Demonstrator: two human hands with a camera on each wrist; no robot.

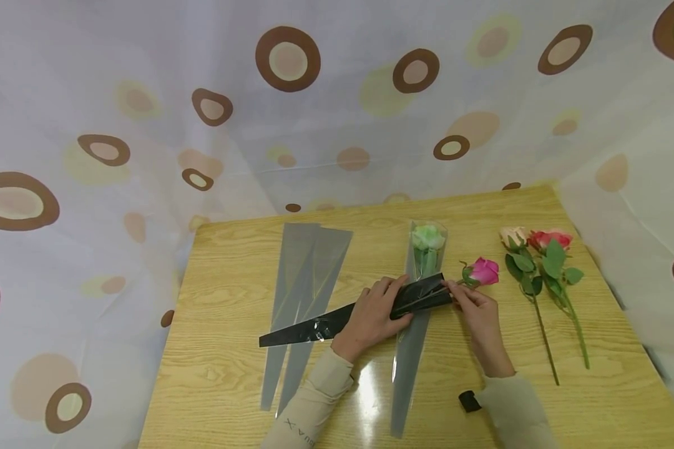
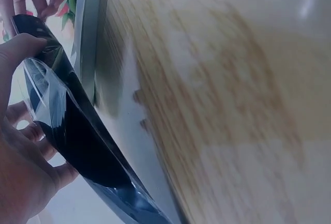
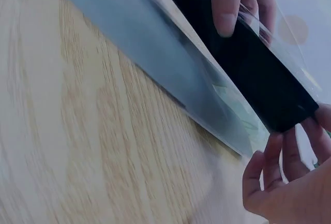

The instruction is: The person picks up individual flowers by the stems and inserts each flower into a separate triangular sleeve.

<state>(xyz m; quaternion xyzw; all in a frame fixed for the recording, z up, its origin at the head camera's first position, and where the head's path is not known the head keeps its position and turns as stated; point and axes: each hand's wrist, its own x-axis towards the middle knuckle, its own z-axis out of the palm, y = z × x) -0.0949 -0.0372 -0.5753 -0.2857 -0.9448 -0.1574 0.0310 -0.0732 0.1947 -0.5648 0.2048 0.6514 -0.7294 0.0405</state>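
A long tapered black flower sleeve [image 1: 326, 323] with a clear front lies slantwise across the middle, its narrow end toward the left. My left hand [image 1: 373, 315] grips it near the wide end, thumb on one face and fingers on the other in the left wrist view. At its mouth, my right hand [image 1: 479, 318] pinches the stem of a pink rose [image 1: 485, 271] between thumb and fingers. The bloom stands outside the sleeve; the stem runs into it. In the right wrist view, the right fingertips [image 3: 290, 138] are right at the sleeve's [image 3: 253, 74] wide edge, and the bloom is hidden.
Beneath the black sleeve is a grey sleeve [image 1: 410, 374] holding a pale green flower [image 1: 428, 238]. Two grey sleeves [image 1: 297, 280] overlap on the left of the wooden table [image 1: 213, 374]. A cream rose [image 1: 513, 237] and a red rose [image 1: 550, 240] lie at the right.
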